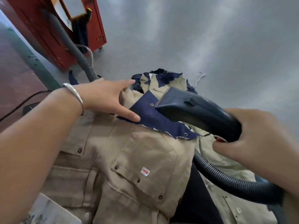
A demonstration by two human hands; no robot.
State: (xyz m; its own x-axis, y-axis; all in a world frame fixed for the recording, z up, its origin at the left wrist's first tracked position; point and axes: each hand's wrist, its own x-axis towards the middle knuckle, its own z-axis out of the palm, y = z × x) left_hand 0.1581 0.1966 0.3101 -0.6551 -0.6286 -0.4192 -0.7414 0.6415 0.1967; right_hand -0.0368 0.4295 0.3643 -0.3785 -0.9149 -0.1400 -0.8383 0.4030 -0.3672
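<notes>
1. Grips black nozzle (194, 109) by its rear end w/ R hand (258, 139), fingers and thumb curled round it, lower right.
2. Aims nozzle's wide mouth left, away from R hand, over navy collar (152, 117). Touching or just above: can't tell.
3. Presses down w/ L hand (106, 97), fingers straight and spread apart, holding nothing. Thumb tip on collar's left edge, other fingers on tan cloth beyond it.
4. Puts collar between both hands: right beside L thumb, left of and beyond R hand. Nozzle mouth near L thumb, not touching.
5. Belongs to tan jacket (129, 159), spread front-up on grey table (210, 38). Snaps, chest pocket, small sticker (145, 171) w/ red arrow.
6. Trails ribbed hose (226, 178) from under R hand down to lower right.
7. Wears silver bangle (76, 94) on L wrist.
8. Lying under R forearm: 2nd, paler jacket (226, 199). Beyond nozzle: pile of navy/tan pieces (161, 78).
9. Far left: red cabinet (56, 38), another ribbed hose (76, 50) in front, black cable (24, 101) at table edge.
</notes>
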